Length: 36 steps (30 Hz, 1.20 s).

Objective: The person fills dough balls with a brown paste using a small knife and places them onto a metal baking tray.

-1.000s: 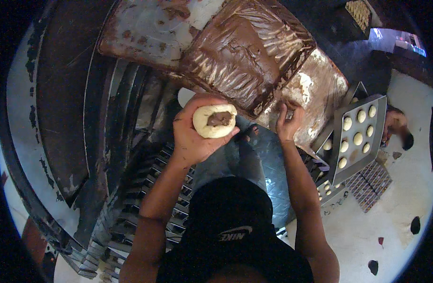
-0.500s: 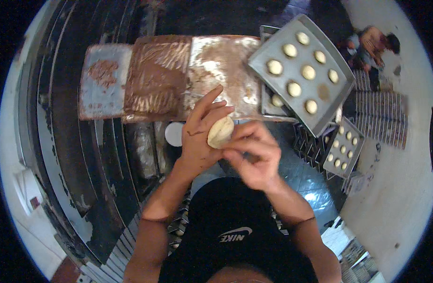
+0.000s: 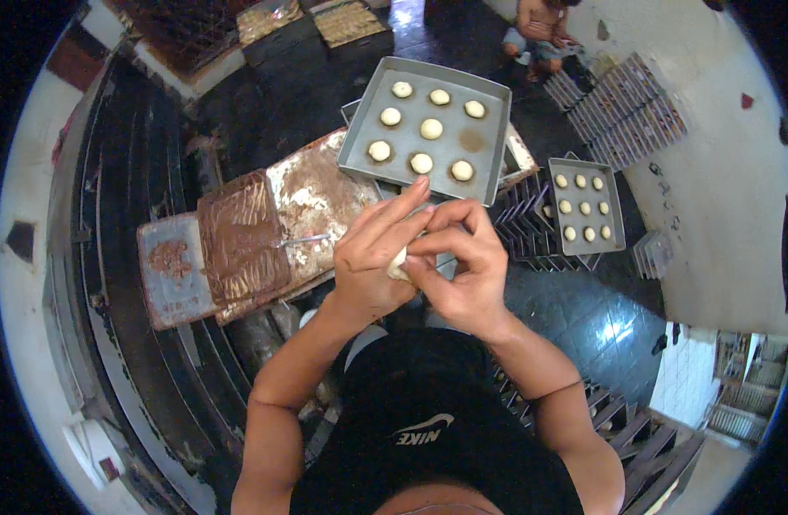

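Observation:
My left hand (image 3: 375, 262), smeared with a little brown paste, cradles a pale piece of dough (image 3: 397, 265) against its palm, the fingers stretched upward together. Close against it, my right hand (image 3: 460, 268) pinches the dough with thumb and fingertips. Most of the dough is hidden between both hands. Just beyond them, a square metal tray (image 3: 490, 153) carries rows of round dough balls (image 3: 431, 129), with a dark oily mark at one spot on its right. To the left lies a board spread with brown paste (image 3: 239, 230).
A thin metal utensil (image 3: 305, 241) rests on the floury board (image 3: 316, 184). On the right, a second tray of dough balls (image 3: 617, 206) sits beside a dark rack (image 3: 531, 225). Another person (image 3: 544, 34) sits at the far right near stacked slatted racks (image 3: 621, 112).
My view has turned, so the trays and board appear shifted leftward and rotated. My hands have closed together over the dough, which was more exposed on my left hand before.

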Each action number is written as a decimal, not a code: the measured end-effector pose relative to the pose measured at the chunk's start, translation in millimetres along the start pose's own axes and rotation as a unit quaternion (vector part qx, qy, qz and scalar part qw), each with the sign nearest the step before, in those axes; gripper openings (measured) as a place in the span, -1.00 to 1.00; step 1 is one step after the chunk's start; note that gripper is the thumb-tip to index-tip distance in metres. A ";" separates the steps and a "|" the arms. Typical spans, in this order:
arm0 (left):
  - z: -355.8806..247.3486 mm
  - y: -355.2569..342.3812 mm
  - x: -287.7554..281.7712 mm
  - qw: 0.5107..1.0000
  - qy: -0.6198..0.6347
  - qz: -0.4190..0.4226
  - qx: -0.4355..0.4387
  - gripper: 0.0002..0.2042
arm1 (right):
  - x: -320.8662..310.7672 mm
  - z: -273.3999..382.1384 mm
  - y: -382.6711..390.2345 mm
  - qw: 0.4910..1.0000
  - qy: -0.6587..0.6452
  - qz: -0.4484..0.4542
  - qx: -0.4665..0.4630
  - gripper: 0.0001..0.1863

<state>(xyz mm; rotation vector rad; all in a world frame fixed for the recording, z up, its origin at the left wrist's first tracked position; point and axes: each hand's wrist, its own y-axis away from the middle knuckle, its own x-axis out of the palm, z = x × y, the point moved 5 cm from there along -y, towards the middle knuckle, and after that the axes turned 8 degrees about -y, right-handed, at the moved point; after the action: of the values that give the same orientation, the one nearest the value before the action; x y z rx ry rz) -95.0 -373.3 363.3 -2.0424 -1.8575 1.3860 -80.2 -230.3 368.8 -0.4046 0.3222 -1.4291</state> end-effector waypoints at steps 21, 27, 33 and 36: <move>-73.5 71.2 -83.7 0.969 -0.067 0.165 0.170 -0.40 | 111.8 18.5 136.9 0.889 -0.407 -0.154 0.144 -0.30; -101.2 53.6 -23.0 0.984 0.141 0.028 0.101 0.04 | 50.9 75.8 113.7 0.882 -0.372 -0.287 -0.042 -0.57; -131.9 32.8 69.4 0.939 0.323 0.107 0.054 -0.67 | -71.5 66.9 120.7 0.907 -0.226 -0.324 -0.149 -0.70; -158.2 10.5 102.5 0.968 0.188 0.103 0.129 -0.81 | -118.6 57.7 117.4 0.834 -0.421 -0.355 0.019 -0.72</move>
<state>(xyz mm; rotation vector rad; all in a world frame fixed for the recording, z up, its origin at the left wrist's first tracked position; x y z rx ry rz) -0.9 -212.5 394.1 -2.2140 -1.2761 1.1046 35.7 -97.2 363.6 -1.1530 -0.6480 -1.7961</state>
